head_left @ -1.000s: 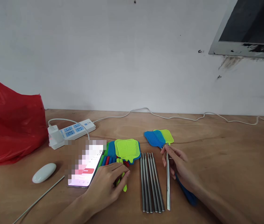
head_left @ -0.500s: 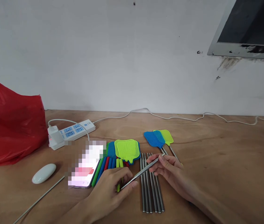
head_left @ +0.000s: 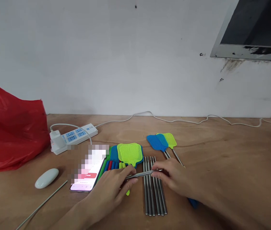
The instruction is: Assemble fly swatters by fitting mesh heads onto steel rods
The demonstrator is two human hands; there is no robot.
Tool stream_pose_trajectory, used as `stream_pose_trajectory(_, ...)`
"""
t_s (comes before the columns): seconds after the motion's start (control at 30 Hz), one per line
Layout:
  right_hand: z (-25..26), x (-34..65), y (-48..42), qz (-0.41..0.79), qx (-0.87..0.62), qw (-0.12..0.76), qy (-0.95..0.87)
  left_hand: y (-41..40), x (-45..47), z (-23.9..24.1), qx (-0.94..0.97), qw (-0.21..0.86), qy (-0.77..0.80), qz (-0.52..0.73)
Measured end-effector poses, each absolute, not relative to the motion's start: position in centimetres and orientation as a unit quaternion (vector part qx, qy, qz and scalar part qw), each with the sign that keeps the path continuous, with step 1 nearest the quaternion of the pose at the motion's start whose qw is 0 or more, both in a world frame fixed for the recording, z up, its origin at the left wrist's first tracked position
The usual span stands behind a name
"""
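Compared with half a second ago, the slim silver metal tube (head_left: pixel 141 174) has swung from a steep slant to lie almost crosswise, and the right hand (head_left: pixel 175 179) has turned so that its back faces up. At the far left stands a red plastic bag (head_left: pixel 17 135) with a loop handle, its contents hidden by its sides. On the right hand, thumb and forefinger are pinched together on the tube's right end, with the other fingers mostly out of sight; on the left hand (head_left: pixel 112 183), thumb and forefinger are drawn close around the left end, and how its remaining fingers are curled cannot be told. Held between the two hands, the tube is shiny and straight, rising slightly to the right, above a row of similar silver metal tubes (head_left: pixel 155 195) lying side by side on the brown wooden table (head_left: pixel 233 159). Left of that row, partly behind the left hand, lie yellow-green perforated plastic swatter heads (head_left: pixel 130 153) and coloured plastic handles (head_left: pixel 106 166), beside a phone with a lit screen (head_left: pixel 87 172). Farther right, a blue swatter head (head_left: pixel 155 142) overlaps a yellow-green one (head_left: pixel 171 140), both on metal shafts.
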State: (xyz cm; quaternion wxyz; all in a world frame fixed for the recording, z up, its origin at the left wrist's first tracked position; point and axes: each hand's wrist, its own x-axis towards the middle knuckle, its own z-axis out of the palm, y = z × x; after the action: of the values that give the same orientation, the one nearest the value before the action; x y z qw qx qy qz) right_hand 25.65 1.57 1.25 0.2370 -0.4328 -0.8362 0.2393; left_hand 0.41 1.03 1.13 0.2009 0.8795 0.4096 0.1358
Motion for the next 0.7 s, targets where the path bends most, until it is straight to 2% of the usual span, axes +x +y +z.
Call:
stream_pose_trajectory(0.1, 1.6, 25.4, 0.6, 0.142, -0.411, 0.209, -0.876, 0.8, 0.7, 1.2, 0.894, 0.186, 0.396, 0.095)
stream_pose_trajectory(0.2, 1.2, 25.9, 0.0, 0.101, -0.395, 0.219, -0.887, 0.5, 0.5, 1.2, 0.892, 0.202, 0.397, 0.078)
stream_pose_trajectory(0.4, 1.4, 27.6, -0.5, 0.122, -0.380, 0.227, -0.889, 0.0, -0.8, 1.5, 0.871, 0.263, 0.406, 0.080)
stream_pose_trajectory(0.7, 1.9, 26.9, -1.3, 0.069, -0.375, 0.167, -0.909, -0.6, -0.2, 1.5, 0.883, 0.235, 0.399, 0.080)
